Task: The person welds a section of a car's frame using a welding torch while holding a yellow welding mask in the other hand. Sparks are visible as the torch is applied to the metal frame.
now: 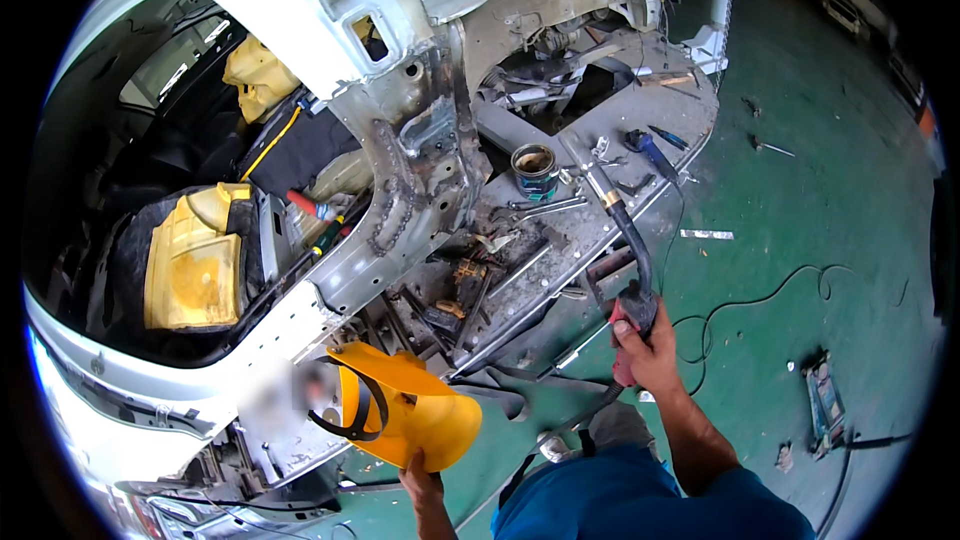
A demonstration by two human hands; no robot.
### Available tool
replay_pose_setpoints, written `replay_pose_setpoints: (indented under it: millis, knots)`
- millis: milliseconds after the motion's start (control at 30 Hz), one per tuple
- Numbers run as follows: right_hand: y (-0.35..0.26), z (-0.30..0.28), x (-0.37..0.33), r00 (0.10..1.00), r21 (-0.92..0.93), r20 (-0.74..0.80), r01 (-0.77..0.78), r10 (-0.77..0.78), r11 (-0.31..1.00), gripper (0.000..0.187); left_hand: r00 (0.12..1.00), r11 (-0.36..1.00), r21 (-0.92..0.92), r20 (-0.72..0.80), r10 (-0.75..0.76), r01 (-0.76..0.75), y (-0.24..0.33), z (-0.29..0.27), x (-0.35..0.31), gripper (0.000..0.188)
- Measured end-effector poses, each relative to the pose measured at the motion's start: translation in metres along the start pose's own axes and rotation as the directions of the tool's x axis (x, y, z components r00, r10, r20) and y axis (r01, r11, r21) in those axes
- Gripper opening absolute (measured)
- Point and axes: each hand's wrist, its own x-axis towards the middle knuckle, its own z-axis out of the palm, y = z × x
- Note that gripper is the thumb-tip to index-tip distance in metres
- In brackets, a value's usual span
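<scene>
My right hand (648,352) grips the handle of a black welding torch (625,240); its curved neck reaches up and left toward the bare metal of a stripped car body (420,140). Low at the front, my left hand (424,485) holds an orange welding face shield (415,420) by its lower edge, its black strap facing left. The torch's cable runs down past my right wrist toward the floor.
A small open tin (535,170), wrenches and a blue-handled tool (655,152) lie on the car's metal floor panel. Yellow foam seat padding (195,270) sits inside the cabin at left. Cables and a small tool (825,400) lie on the green floor at right.
</scene>
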Motion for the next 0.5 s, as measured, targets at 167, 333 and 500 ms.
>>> replay_pose_setpoints:
  millis: [167,333,500]
  knots:
    - [0.033,-0.100,0.030,0.968,-0.316,-0.134,-0.245,0.212,0.917,0.029,0.992,0.995,-0.073,-0.108,0.063,-0.072,0.007,-0.015,-0.011,0.045]
    - [0.025,-0.270,0.132,0.967,-0.278,-0.256,-0.062,-0.011,0.959,0.031,0.882,0.981,-0.095,-0.458,0.109,-0.171,-0.002,0.015,0.001,0.035]
    - [-0.011,-0.391,0.234,0.924,-0.391,-0.372,-0.068,-0.089,0.918,0.046,0.848,0.959,-0.214,-0.529,0.045,-0.184,-0.024,0.033,-0.024,0.036]
